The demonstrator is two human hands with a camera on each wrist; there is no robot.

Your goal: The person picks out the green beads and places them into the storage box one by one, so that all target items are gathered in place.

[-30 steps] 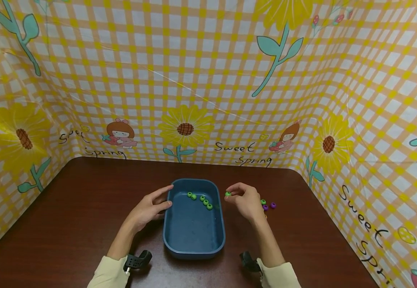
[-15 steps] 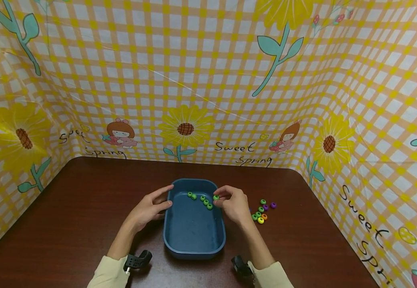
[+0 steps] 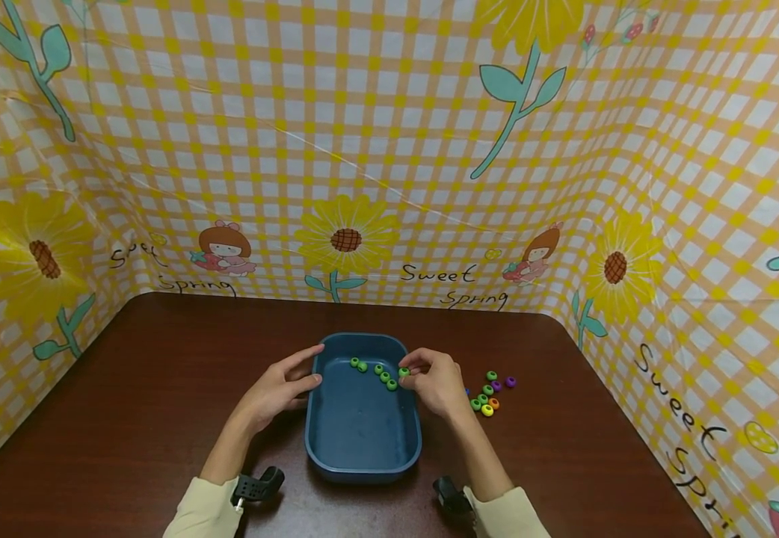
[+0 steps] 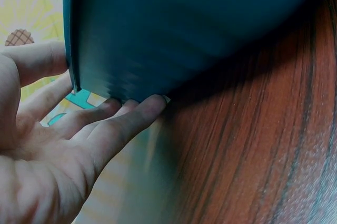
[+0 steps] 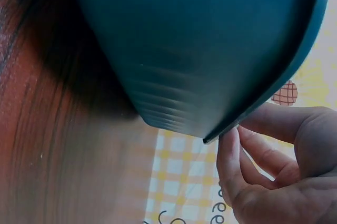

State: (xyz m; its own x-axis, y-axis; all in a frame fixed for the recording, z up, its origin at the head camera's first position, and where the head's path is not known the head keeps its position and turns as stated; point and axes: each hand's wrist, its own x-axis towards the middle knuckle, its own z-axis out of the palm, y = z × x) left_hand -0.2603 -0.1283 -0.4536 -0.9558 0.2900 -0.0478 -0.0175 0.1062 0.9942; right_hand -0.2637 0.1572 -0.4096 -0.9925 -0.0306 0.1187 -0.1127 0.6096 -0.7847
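Observation:
A blue plastic bin [image 3: 362, 426] stands on the dark wooden table with several green beads [image 3: 385, 376] lying toward its far end. My left hand [image 3: 275, 387] touches the bin's left side; in the left wrist view the thumb meets the rim and the extended fingers [image 4: 116, 134] lie along the outer wall. At the far right part of the rim, my right hand [image 3: 435, 382] pinches a green bead [image 3: 404, 372] just over the inside edge. The bin's wall hides that bead in the right wrist view, where my right hand [image 5: 279, 161] shows behind the rim.
Right of the bin, several loose beads lie on the table [image 3: 551, 448]: green beads [image 3: 483, 400], purple beads [image 3: 510, 382], an orange bead [image 3: 493, 403], a yellow bead [image 3: 487, 410] and a partly hidden blue bead [image 3: 467, 391]. Checked cloth [image 3: 362, 149] surrounds the back and sides.
My right hand has moved left with the green bead, from beside the bin to its right rim, uncovering loose beads on the table. My left hand has stayed in place.

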